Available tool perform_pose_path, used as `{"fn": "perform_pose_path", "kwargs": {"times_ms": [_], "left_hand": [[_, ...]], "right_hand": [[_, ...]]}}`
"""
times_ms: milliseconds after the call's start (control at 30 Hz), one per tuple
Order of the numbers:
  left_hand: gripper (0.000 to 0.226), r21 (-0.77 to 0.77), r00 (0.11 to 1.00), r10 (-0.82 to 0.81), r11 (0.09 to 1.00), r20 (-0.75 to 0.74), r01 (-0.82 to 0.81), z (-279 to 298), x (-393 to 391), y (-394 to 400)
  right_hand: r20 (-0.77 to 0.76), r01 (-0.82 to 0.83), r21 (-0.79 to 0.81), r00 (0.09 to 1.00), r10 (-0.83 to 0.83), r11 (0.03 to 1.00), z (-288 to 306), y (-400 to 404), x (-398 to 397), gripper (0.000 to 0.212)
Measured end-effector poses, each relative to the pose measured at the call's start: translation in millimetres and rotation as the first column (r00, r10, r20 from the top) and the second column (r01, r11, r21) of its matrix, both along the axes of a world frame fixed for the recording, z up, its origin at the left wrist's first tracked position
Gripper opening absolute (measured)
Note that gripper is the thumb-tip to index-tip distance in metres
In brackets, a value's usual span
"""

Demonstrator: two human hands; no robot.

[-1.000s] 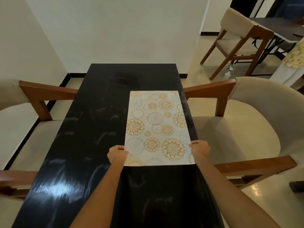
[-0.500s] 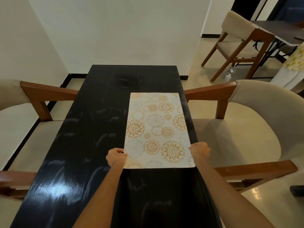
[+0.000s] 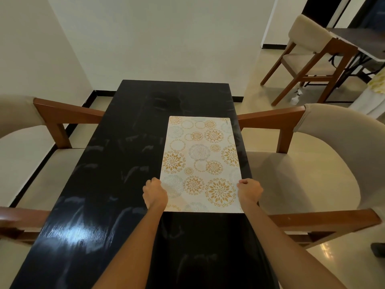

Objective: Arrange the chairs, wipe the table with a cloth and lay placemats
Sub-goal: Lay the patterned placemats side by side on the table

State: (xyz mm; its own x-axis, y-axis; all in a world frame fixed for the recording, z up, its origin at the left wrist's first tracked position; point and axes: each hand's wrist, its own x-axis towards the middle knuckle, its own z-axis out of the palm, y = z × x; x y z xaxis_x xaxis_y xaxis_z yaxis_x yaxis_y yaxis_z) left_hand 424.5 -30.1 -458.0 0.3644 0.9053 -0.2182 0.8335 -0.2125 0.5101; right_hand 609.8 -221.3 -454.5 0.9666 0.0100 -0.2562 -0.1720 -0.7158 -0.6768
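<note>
Both bare forearms reach up from the bottom edge; left hand (image 3: pixel 155 192) and right hand (image 3: pixel 249 190), fingers curled, at mid-frame.

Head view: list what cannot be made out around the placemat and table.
- Fingertips of the left hand and right hand: curled at the placemat edges, so the grip is hidden.
- Table near end: cut off by the bottom edge.
- Left chair: cut off by the left edge.
- Spray bottle on the floor: too small for detail.
</note>
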Motion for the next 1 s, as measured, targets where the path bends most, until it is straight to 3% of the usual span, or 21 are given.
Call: {"fn": "perform_pose_path", "kwargs": {"times_ms": [267,600,767,1000], "left_hand": [[0.031,0.066,0.997,-0.03,0.998,0.073,0.025,19,-14,-6],[0.032,0.141,0.974,0.12,0.979,0.194,-0.149,40,-85,-24],[0.031,0.172,0.958,0.193,0.958,0.213,-0.231,48,-154,-33],[0.031,0.2,0.909,0.316,0.905,0.272,-0.375,43,-302,-73]], "right_hand": [[0.042,-0.061,0.153,0.998,0.055,0.986,13,16,-9,0.018],[-0.07,-0.213,0.353,0.965,0.253,0.911,20,55,-63,0.024],[-0.084,-0.382,0.406,0.889,0.45,0.83,26,73,-128,0.025],[-0.05,-0.625,0.415,0.71,0.703,0.661,40,71,-281,0.031]]}}
